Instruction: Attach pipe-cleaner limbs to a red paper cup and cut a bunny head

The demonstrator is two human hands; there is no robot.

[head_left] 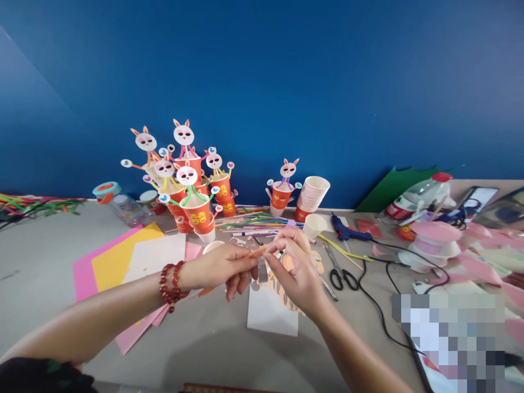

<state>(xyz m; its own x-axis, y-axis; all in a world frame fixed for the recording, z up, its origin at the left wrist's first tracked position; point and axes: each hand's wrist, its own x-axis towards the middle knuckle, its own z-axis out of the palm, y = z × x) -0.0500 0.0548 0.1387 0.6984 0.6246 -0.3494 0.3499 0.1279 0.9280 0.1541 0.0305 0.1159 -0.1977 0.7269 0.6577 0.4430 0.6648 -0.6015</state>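
Left of the black-handled scissors (339, 268), the left hand (223, 267) and right hand (302, 267), both with bent fingers, pinch a small orange strip (256, 252) between them.

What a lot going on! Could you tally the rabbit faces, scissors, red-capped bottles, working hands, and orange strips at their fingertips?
Rabbit faces: 6
Scissors: 1 pair
Red-capped bottle: 1
Hands: 2 (left hand, right hand)
Orange strip at the fingertips: 1
Total: 11
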